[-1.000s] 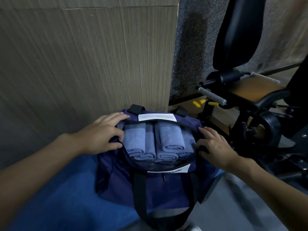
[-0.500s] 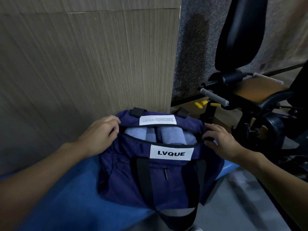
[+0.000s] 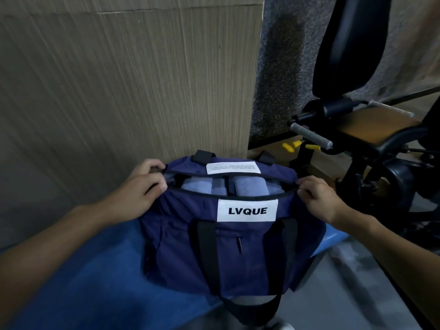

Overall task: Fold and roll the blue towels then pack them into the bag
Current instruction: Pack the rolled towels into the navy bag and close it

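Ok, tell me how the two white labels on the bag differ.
The front label bears bold black LVQUE, upright to the camera; the rear label bears tiny print, upside down. The front label is taller; the rear label is a thin strip. Both are white rectangles on the navy bag, either side of its opening.

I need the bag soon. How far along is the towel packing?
Done: rolled blue towels sit side by side inside the navy bag. In hand: the left hand and right hand grip the two ends of its opening, a narrow slit over the rolls. Left: probably only closing that opening.
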